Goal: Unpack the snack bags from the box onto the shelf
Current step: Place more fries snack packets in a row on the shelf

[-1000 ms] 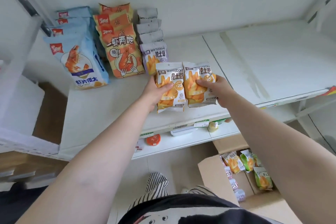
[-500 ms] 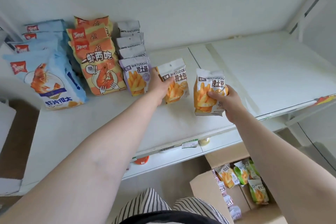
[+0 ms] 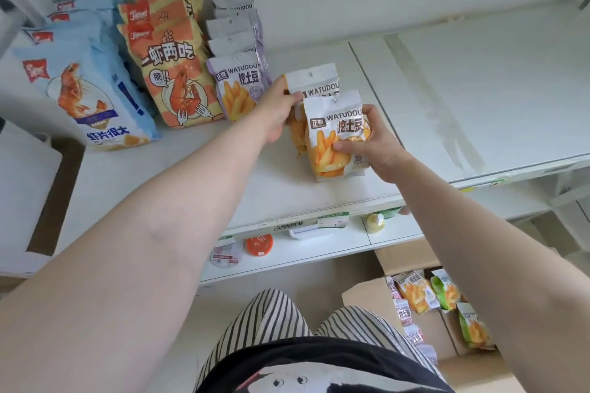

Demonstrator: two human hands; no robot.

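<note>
Item: 2 yellow fry bags, shelf (image 3: pixel 319 191), landmark the purple fry-bag row (image 3: pixel 238 86).

Rear yellow bag (image 3: pixel 314 81): just right of the purple row's front bag, pinched at its upper left edge by the left hand (image 3: pixel 276 112), thumb on its face.

Front yellow bag (image 3: pixel 335 134): overlapping the rear one, nearer the shelf edge, gripped by the right hand (image 3: pixel 373 143), thumb across the fries picture, fingers curled behind.

Change: half a second ago the 2 bags were apart, side by side; now the right-hand bag sits lined up in front of the left-hand one. Judgement: a new column is being started right of the purple row, and both bags look close to release.

Remaining stock: box (image 3: pixel 367 297) on the floor, below and right of the purple row, holds more yellow, green and red bags.

Also left of the purple row: orange shrimp bags (image 3: pixel 172 73), then blue shrimp bags (image 3: pixel 89 89).
</note>
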